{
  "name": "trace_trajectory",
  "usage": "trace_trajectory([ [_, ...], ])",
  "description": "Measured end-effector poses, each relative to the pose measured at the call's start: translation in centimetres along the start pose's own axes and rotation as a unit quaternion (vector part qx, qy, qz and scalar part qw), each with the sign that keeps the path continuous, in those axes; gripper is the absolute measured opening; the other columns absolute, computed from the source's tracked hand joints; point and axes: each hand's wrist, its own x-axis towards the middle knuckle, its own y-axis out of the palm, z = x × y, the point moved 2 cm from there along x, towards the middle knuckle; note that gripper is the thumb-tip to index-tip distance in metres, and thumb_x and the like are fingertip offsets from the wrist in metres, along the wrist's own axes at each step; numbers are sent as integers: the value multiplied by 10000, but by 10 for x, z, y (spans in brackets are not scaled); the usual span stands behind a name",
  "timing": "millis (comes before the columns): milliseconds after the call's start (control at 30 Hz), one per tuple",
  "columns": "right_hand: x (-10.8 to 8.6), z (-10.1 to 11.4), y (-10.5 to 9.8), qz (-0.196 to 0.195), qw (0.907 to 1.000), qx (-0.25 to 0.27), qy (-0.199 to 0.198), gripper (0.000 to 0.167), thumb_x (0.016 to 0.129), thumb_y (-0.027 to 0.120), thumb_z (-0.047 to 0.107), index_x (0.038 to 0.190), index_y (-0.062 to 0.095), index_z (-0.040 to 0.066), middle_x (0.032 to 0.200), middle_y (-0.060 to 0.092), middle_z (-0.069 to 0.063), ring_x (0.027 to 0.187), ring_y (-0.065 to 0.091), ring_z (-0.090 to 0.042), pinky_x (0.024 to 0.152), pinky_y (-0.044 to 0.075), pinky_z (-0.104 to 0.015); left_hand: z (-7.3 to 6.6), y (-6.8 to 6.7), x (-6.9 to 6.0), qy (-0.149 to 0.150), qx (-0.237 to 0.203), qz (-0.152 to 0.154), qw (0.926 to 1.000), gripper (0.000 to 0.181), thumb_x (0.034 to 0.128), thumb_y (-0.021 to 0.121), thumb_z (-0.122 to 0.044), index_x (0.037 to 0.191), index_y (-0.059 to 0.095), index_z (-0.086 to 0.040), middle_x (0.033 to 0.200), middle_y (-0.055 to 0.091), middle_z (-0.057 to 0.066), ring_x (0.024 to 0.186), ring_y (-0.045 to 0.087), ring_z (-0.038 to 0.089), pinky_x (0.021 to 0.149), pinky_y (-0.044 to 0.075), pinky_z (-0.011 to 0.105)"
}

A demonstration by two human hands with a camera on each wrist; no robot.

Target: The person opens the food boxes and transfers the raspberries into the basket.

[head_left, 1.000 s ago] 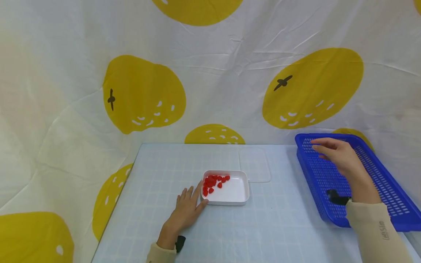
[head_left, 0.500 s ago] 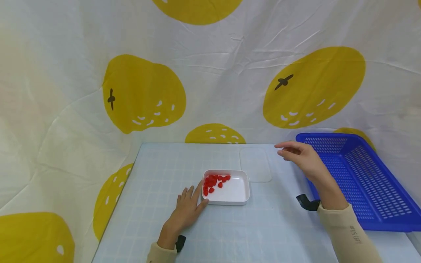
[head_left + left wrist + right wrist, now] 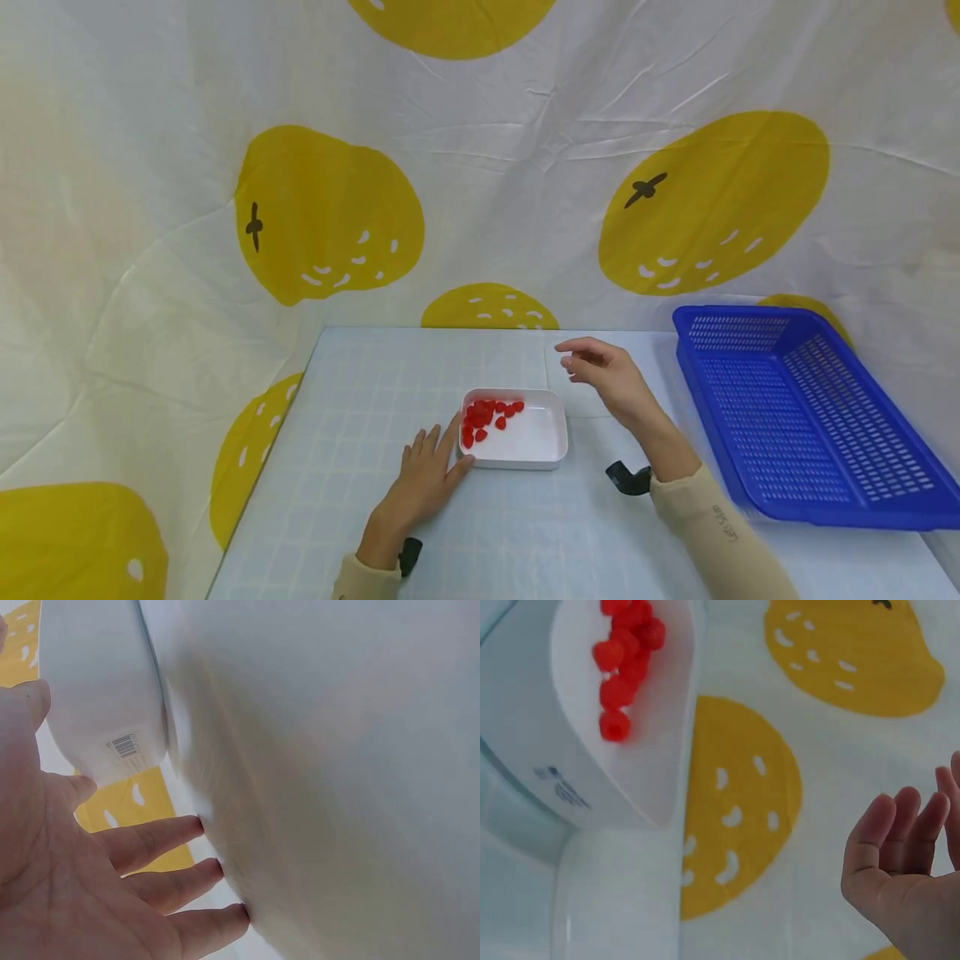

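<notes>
A white rectangular tray (image 3: 536,435) sits mid-table, with several small red berries (image 3: 480,415) that look like raspberries gathered on its left side. My left hand (image 3: 422,483) lies beside the tray's left end, thumb and index finger at its wall. In the left wrist view its other fingertips rest on the table below the tray's barcoded side. My right hand (image 3: 613,387) hovers behind and right of the tray, fingers loosely bent with nothing between them, as the right wrist view also shows. Beneath it lies a clear flat sheet or lid (image 3: 561,402), partly hidden by the hand.
A blue perforated basket (image 3: 750,310) stands on the right side of the table (image 3: 360,392); nothing shows inside it. A white cloth (image 3: 517,183) printed with yellow fruit hangs behind the table's far edge.
The right hand has moved left from over the blue basket, across the table, to above the clear sheet near the tray. The left hand, tray and berries have stayed put.
</notes>
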Motion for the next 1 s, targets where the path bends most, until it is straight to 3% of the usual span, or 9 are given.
trace_trajectory([
  [267,9,-31,42,42,9977,520,444,319,970,685,178,1256,667,37,964,566,-158,1018,536,-469,893,540,-453,0,1,0,102,24,-68,9999,784,980,523,-572,1617,153,-301,1571,328,210,1450,201,485,1122,144,690],
  [567,11,-64,76,230,9945,219,996,273,977,653,170,1241,702,119,1063,623,-232,1080,551,-483,983,450,-573,1,2,2,91,104,-84,9999,783,979,529,-566,1615,170,-284,1559,343,221,1438,224,493,1110,165,702],
  [800,12,-81,90,308,9942,71,1032,314,959,690,235,1235,705,87,1005,672,-98,1039,586,-443,924,463,-450,2,2,0,147,122,-41,9998,787,978,514,-584,1616,159,-292,1556,345,225,1433,227,502,1103,165,712],
  [900,11,-86,93,297,9936,-35,1092,302,945,709,241,1215,719,105,1006,697,-66,1008,621,-392,910,465,-407,2,2,1,137,108,1,9998,790,977,502,-599,1618,139,-314,1566,334,217,1441,214,497,1111,154,705],
  [1000,11,-89,93,266,9928,-382,1103,279,933,724,221,1203,736,149,969,708,-52,929,626,-346,814,495,-377,2,2,1,129,109,7,9999,791,977,495,-605,1618,127,-324,1572,326,210,1446,206,491,1113,147,702],
])
